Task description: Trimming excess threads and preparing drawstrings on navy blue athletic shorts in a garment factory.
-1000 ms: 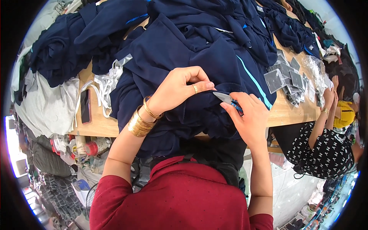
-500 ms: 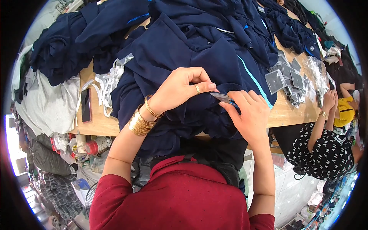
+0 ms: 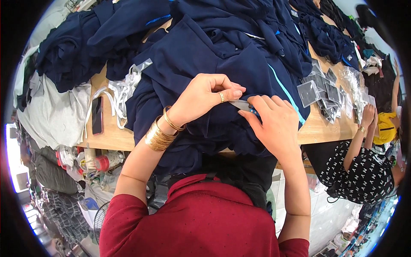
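A navy blue garment (image 3: pixel 184 60) with a light blue stripe lies spread over the table in front of me. My left hand (image 3: pixel 209 93), with a ring and gold bangles at its wrist, pinches an edge of this garment between thumb and fingers. Closed around a pair of thread snips (image 3: pixel 240 104) is my right hand (image 3: pixel 276 122). The grey blades point left, close under my left fingertips, beside the pinched cloth. Whether a thread lies between the blades is too small to tell.
Left on the wooden table (image 3: pixel 113 139) are a phone (image 3: pixel 97 115), white cords (image 3: pixel 124 92) and a grey-white cloth (image 3: pixel 55 111). Several clear-wrapped dark packets (image 3: pixel 314 90) lie to the right. More navy garments (image 3: pixel 68 51) are heaped behind. A co-worker (image 3: pixel 359 171) is at the right.
My right hand has brought the snips slightly left and up, nearer my left fingertips. My left hand keeps its pinch on the garment.
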The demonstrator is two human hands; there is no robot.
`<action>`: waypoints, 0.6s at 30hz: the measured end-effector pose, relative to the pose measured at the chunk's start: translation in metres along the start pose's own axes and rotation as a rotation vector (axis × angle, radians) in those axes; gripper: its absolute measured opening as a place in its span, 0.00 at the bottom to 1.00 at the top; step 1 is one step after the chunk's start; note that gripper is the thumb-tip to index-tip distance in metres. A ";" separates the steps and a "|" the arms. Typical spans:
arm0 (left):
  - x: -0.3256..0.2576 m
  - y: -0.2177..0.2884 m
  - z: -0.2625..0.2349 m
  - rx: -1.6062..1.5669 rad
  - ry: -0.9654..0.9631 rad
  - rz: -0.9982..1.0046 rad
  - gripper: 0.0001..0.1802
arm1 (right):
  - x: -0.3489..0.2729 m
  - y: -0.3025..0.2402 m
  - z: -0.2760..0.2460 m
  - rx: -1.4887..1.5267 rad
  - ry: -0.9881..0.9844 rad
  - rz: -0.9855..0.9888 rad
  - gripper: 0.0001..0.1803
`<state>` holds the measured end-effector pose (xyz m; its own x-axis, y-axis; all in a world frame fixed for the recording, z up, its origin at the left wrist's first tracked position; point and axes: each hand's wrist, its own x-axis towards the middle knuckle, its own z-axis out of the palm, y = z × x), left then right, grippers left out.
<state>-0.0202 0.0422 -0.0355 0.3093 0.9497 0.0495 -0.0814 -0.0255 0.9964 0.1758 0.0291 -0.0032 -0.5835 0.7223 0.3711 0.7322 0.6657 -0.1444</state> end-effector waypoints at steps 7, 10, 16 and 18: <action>-0.001 0.000 0.000 0.004 -0.001 -0.004 0.08 | 0.006 0.000 -0.007 -0.045 -0.078 -0.059 0.12; 0.000 0.001 0.000 0.059 -0.013 0.010 0.07 | 0.007 0.002 -0.009 -0.019 -0.087 -0.067 0.12; 0.000 -0.004 0.001 0.060 0.013 0.065 0.09 | 0.011 0.003 -0.015 -0.010 -0.137 -0.086 0.12; 0.000 -0.004 0.001 0.060 0.014 0.069 0.09 | 0.012 0.003 -0.015 -0.009 -0.140 -0.096 0.12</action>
<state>-0.0184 0.0423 -0.0390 0.2919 0.9491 0.1181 -0.0454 -0.1096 0.9929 0.1761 0.0370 0.0143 -0.6939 0.6749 0.2512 0.6734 0.7317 -0.1057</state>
